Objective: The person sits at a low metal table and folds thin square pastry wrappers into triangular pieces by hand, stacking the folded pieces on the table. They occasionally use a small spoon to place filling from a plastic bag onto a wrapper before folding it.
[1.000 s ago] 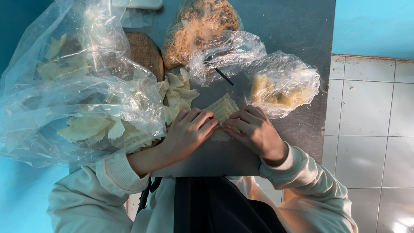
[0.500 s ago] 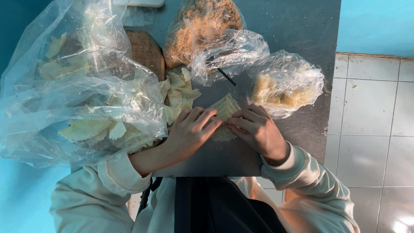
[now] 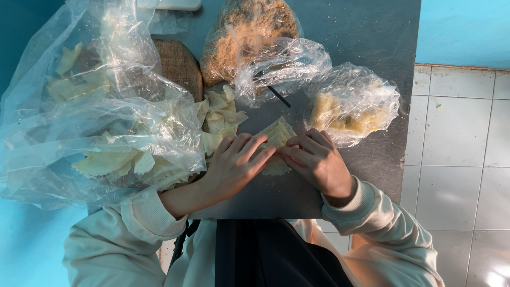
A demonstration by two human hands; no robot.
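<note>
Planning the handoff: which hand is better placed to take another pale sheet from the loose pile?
Left, probably. The left hand lies right beside the loose pile; the right hand sits on the folded wrapper's far side.

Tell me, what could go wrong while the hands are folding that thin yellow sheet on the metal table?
The pale sheet looks thin, and the left hand and right hand both press on it, so it might tear. The big clear bag of sheets hangs past the metal table edge beside the left arm; a nudge could tip it off. The small bag of yellow filling sits near the other edge and might slide off too.
</note>
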